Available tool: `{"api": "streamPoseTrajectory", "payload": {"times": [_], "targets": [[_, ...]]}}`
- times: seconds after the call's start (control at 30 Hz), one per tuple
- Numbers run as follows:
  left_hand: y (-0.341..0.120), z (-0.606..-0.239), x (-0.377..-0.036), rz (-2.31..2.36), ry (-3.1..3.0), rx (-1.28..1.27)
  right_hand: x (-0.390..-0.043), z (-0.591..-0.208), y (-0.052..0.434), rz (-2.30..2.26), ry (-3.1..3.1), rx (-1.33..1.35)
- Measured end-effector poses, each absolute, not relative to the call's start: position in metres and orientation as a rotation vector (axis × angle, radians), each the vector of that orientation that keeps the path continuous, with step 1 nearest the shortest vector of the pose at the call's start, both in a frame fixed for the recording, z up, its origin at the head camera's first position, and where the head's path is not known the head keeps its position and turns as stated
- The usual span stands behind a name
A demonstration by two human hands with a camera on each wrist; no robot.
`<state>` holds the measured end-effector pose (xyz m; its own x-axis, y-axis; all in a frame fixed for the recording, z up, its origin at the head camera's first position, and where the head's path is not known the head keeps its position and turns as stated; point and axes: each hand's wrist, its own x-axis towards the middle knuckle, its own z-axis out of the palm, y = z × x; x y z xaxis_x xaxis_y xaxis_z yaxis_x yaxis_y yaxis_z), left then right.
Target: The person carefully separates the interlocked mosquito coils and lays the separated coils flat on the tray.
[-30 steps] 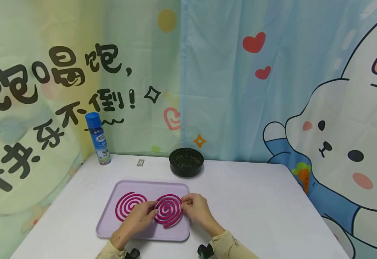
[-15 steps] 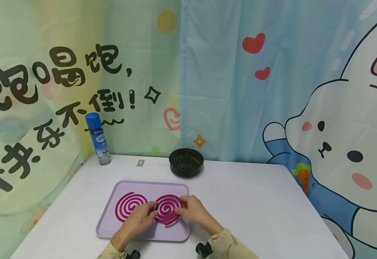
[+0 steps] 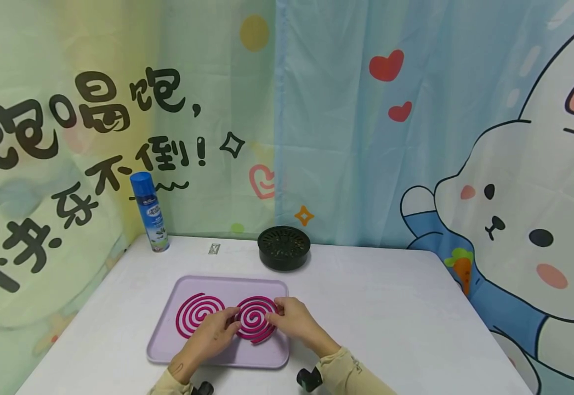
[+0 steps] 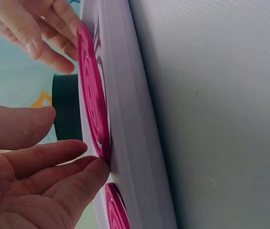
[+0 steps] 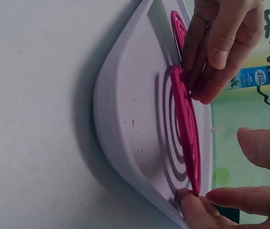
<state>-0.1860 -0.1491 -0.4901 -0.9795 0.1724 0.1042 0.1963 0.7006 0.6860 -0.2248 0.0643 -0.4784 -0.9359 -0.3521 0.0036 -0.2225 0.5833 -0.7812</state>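
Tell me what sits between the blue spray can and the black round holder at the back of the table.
Between the spray can and the black holder, the head view shows only a small printed tag lying flat on the white table.

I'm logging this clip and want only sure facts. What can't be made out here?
- Spray can label, head view: too small to read.
- Small tag on the table, head view: too small.
- Right-hand coil, head view: both edges covered by the left hand and right hand.
- Black holder, left wrist view: mostly behind the tray.
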Motion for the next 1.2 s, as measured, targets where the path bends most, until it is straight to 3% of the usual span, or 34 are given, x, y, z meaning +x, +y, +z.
{"api": "streamPoseTrajectory", "payload": {"times": [0.33, 1.2], "targets": [[-0.1485, -0.4896, -0.1869, -1.163, -2.877, -0.287, -0.2189, -0.4704, 0.0626, -1.284, 2.661, -0.362], [-0.1476, -0.4939, -0.1826, -1.165, -2.826, -0.33, -0.2184, -0.4692, 0.0674, -1.281, 2.575, -0.41]]}}
